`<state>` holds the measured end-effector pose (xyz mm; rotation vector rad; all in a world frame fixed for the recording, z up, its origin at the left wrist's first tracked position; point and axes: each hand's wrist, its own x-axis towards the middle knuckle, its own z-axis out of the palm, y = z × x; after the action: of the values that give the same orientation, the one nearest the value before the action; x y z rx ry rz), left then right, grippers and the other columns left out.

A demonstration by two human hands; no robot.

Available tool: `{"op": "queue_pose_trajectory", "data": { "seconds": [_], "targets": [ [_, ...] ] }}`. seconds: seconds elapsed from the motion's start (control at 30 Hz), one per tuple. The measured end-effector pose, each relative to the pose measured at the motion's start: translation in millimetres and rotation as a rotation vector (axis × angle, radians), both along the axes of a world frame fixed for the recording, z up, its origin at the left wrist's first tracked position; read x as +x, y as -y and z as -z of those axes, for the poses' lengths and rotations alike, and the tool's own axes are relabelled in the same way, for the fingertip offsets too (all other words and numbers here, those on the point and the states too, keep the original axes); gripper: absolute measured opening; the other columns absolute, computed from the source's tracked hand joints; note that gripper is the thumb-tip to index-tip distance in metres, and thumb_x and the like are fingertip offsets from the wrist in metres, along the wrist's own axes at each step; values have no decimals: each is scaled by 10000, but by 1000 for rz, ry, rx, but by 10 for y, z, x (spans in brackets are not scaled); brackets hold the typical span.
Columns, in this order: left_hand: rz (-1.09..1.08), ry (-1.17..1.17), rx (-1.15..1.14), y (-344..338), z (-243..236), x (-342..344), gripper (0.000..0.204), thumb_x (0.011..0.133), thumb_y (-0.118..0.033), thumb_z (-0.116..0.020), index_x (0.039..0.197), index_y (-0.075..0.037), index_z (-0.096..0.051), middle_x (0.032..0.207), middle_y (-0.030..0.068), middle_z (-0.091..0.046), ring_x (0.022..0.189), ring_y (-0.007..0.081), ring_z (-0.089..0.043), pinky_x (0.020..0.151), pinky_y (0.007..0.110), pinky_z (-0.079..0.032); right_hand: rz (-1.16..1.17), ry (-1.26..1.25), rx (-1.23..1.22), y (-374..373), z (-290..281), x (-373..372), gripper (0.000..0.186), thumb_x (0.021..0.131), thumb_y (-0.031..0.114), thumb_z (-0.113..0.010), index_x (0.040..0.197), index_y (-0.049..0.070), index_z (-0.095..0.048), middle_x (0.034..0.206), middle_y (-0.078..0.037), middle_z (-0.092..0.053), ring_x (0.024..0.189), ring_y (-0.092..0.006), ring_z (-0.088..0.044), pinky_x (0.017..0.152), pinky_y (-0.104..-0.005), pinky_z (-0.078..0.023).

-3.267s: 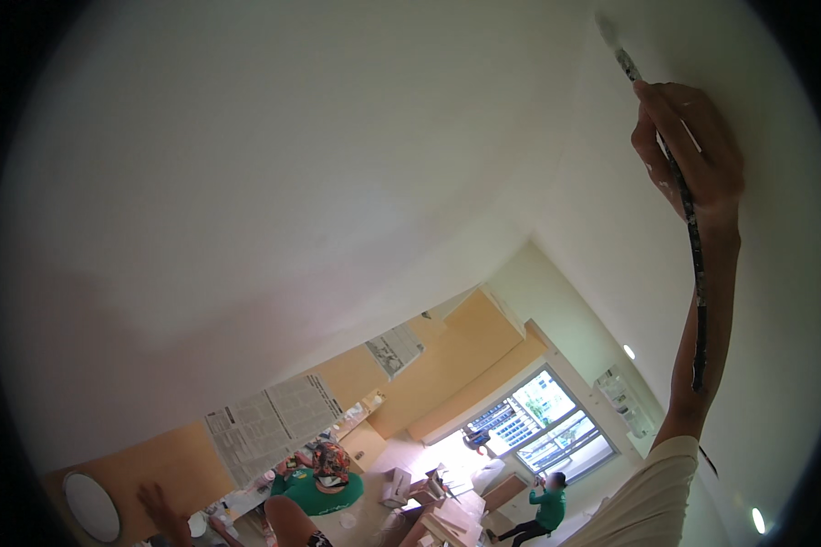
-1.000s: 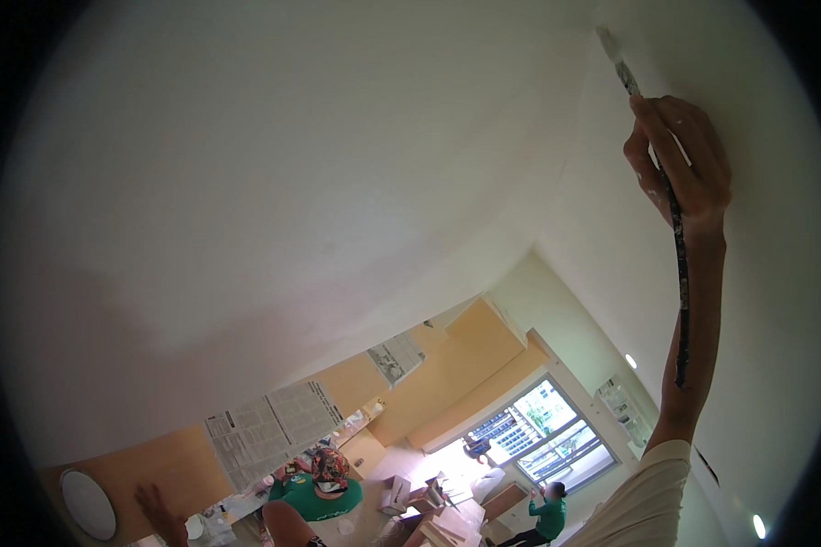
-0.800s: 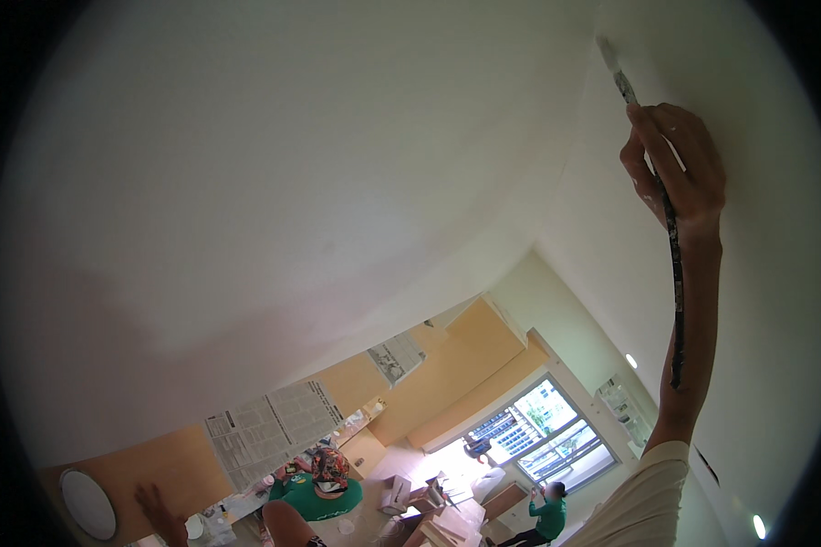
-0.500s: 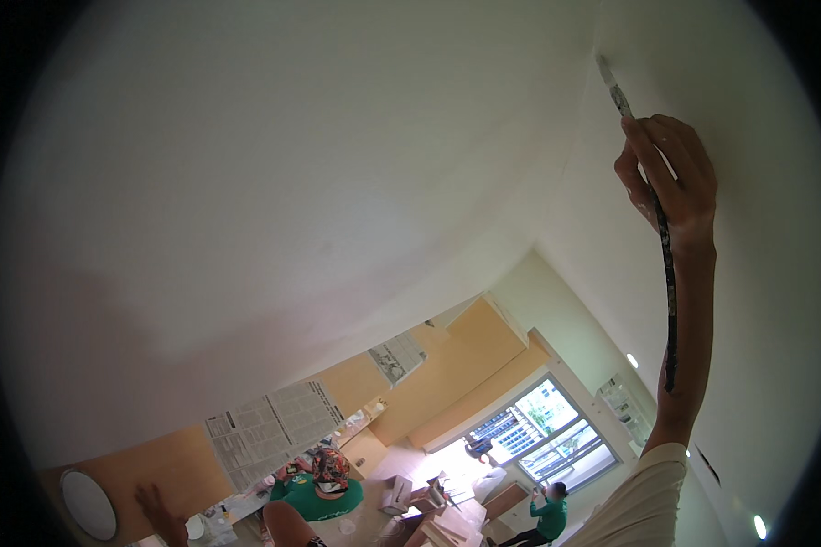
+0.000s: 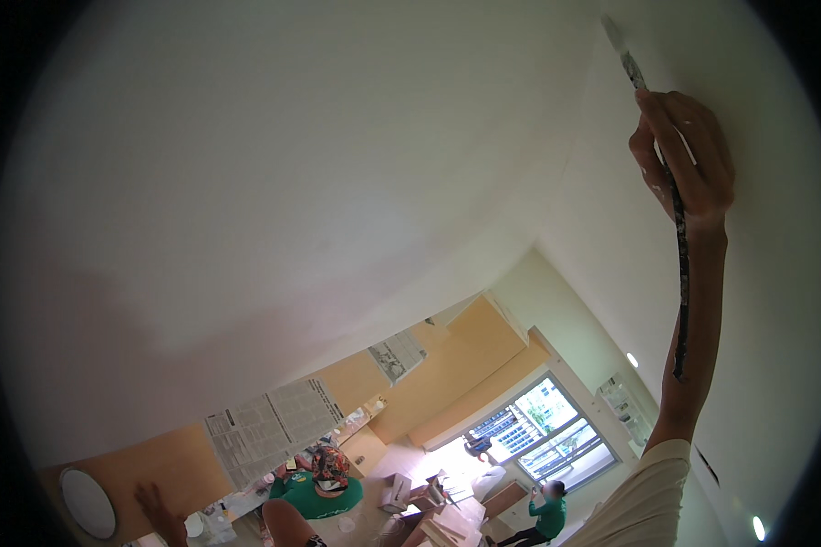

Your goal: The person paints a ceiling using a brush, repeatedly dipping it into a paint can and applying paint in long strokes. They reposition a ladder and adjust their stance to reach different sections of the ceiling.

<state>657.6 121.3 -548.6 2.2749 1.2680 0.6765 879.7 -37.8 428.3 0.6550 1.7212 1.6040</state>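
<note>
My right hand [image 5: 693, 159] pinches a thin paintbrush [image 5: 681, 264] with a dark, paint-spotted handle that runs back along my forearm. Its whitish bristles point up, close to the seam where two pale painted surfaces [image 5: 337, 155] meet; whether the tip touches cannot be made out. White paint flecks mark my fingers. At the lower left, my left hand [image 5: 160, 512] lies with fingers stretched out against an orange-tan wooden panel [image 5: 169, 465], beside a round white disc-like thing [image 5: 88, 503].
Newspaper sheets [image 5: 274, 428] cover part of the wooden panel. Below, a person in a green top and patterned head covering [image 5: 324, 488] is close by; another in green [image 5: 549, 515] stands near the window [image 5: 556, 428]. Boxes [image 5: 429, 497] and boards clutter the floor. Ceiling lights [image 5: 632, 360] glow at right.
My right hand has moved up and slightly right with the paintbrush, whose tip has gone higher, away from its earlier spot at the seam. My left hand stays in place.
</note>
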Motion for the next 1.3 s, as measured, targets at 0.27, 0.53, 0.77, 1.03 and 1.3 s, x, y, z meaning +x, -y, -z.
{"op": "queue_pose_trajectory", "data": {
  "seconds": [0.27, 0.53, 0.77, 1.03, 1.3],
  "targets": [
    [-5, -4, 4, -9, 30, -2, 1338, 362, -115, -904, 1537, -174, -265, 1622, 186, -143, 1480, 424, -153, 1192, 521, -207, 28, -29, 20, 74, 31, 95, 601, 468, -120, -689, 1063, -35, -683, 837, -65, -638, 785, -230, -659, 651, -331, -553],
    [2, -21, 16, -21, -39, 9, 1355, 360, -145, -916, 1540, -177, -252, 1622, 185, -147, 1479, 427, -160, 1185, 521, -221, 98, -29, 50, 204, 42, 212, 604, 471, -114, -695, 1069, -33, -681, 864, -64, -639, 797, -229, -656, 657, -324, -555],
    [-3, -61, -9, -13, -67, -11, 1363, 364, -145, -920, 1546, -162, -242, 1621, 188, -144, 1483, 416, -154, 1195, 504, -208, -48, 4, 25, 106, 47, 98, 617, 476, -105, -691, 1089, -32, -682, 877, -74, -655, 826, -223, -664, 662, -324, -556],
    [-1, -61, -26, 10, -48, 1, 1354, 363, -143, -921, 1542, -163, -255, 1621, 191, -138, 1482, 420, -150, 1201, 495, -204, -13, -8, 1, 34, -21, 54, 590, 493, -90, -690, 1082, -41, -687, 817, -65, -646, 783, -212, -661, 660, -327, -550],
    [13, -28, -10, -16, -19, -12, 1329, 391, -125, -914, 1542, -173, -251, 1620, 187, -139, 1480, 425, -148, 1196, 507, -205, -35, 33, -3, 4, -22, 64, 624, 458, -121, -676, 1077, -46, -685, 798, -62, -641, 762, -207, -656, 629, -318, -536]
  ]
}}
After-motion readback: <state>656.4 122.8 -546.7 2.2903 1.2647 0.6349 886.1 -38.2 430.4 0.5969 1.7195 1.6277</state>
